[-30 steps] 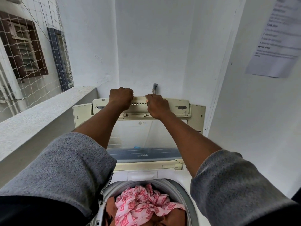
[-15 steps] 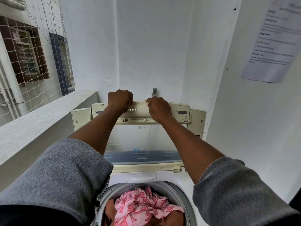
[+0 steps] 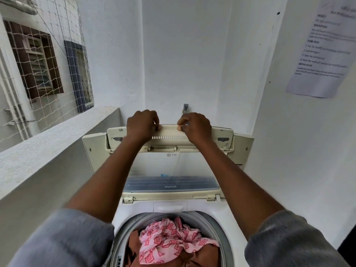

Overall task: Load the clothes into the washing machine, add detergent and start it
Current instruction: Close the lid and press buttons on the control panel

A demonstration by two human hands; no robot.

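Pink patterned cloth (image 3: 169, 239) atop brown clothes (image 3: 134, 244) in washer drum (image 3: 215, 226). Left hand (image 3: 141, 125), right hand (image 3: 195, 127) both clamped on raised folded lid (image 3: 169, 138) top edge.

Both arms reach forward, straight. The left hand (image 3: 141, 123) and right hand (image 3: 195, 126) curl closed, knuckles up, gripping side by side.

Top-loader washing machine (image 3: 133, 211) open, lid (image 3: 169, 164) standing upright at the back — drum (image 3: 215, 226) piled with clothes, a pink patterned cloth (image 3: 171, 239) on top, brown fabric (image 3: 134, 243) tucked beneath — near the rim.
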